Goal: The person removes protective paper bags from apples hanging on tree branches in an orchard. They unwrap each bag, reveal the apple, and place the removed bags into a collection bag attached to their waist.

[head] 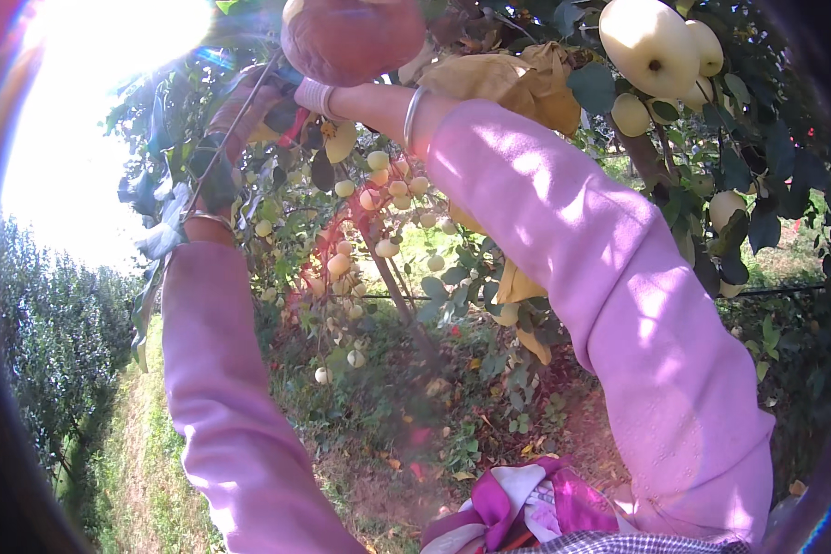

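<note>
Both my arms reach up into an apple tree. My left hand, in a glove, is among the leaves at upper left; a thin branch crosses in front of it. Close beside it is my right hand, where mainly the glove's striped cuff shows and the fingers are hidden. A large reddish apple hangs very near the camera, just above my right wrist. Just below the hands is a pale yellow apple. Leaves and glare hide what either hand holds.
Crumpled brown paper bags hang above my right forearm. Pale apples cluster at upper right, with several smaller ones beyond the hands. A slanting trunk and a dark horizontal line stand behind. Strong sun glares at upper left.
</note>
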Demonstrator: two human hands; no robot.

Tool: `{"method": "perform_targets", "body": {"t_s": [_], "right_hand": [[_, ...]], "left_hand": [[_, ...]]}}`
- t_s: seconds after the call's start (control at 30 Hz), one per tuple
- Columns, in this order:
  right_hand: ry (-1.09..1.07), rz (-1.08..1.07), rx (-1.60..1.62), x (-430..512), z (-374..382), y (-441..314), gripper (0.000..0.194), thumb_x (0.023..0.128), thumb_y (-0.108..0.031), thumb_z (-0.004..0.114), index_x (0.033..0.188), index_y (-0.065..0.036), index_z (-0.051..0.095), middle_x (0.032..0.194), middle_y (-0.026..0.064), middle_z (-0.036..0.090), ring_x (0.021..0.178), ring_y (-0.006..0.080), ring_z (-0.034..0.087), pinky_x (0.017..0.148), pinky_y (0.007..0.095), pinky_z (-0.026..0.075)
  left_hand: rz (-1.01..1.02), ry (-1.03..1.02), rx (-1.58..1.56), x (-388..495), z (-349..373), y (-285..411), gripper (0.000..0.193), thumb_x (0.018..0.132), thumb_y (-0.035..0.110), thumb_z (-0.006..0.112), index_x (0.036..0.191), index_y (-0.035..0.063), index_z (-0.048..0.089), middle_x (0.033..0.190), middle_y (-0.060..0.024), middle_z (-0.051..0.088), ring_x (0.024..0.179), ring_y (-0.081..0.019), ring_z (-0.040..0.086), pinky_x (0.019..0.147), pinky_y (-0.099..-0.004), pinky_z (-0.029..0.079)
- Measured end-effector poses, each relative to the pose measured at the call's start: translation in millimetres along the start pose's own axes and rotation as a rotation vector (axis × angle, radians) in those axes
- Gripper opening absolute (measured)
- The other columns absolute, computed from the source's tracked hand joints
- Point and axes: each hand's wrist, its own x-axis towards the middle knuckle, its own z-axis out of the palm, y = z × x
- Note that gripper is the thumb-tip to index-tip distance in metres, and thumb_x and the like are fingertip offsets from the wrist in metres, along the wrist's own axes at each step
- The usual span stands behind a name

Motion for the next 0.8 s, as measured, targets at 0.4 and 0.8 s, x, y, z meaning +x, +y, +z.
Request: {"method": "perform_targets", "body": {"t_s": [0.4, 0.8], "right_hand": [[0.237, 0.034, -0.034, 42.7, 33.5, -7.6, 0.037, 0.086, -0.029, 0.059, 0.119, -0.011, 0.064, 0.114, 0.0154, 0.069, 0.109, 0.0348, 0.066, 0.092, 0.0482, 0.052], [0.32, -0.053, -0.367, 51.9, 40.4, 1.1, 0.038, 0.09, -0.029, 0.053, 0.121, -0.011, 0.067, 0.124, 0.0146, 0.066, 0.11, 0.0331, 0.065, 0.091, 0.0469, 0.052]], "left_hand": [[0.076, 0.193, 0.121, 10.5, -5.9, -40.3, 0.043, 0.087, 0.031, 0.058, 0.123, 0.008, 0.062, 0.117, -0.0229, 0.065, 0.111, -0.043, 0.06, 0.093, -0.0463, 0.048], [-0.395, -0.08, 0.02, -10.4, -41.9, -2.9, 0.053, 0.094, 0.05, 0.053, 0.127, 0.0099, 0.059, 0.113, -0.0202, 0.068, 0.105, -0.0393, 0.064, 0.087, -0.047, 0.05]]}}
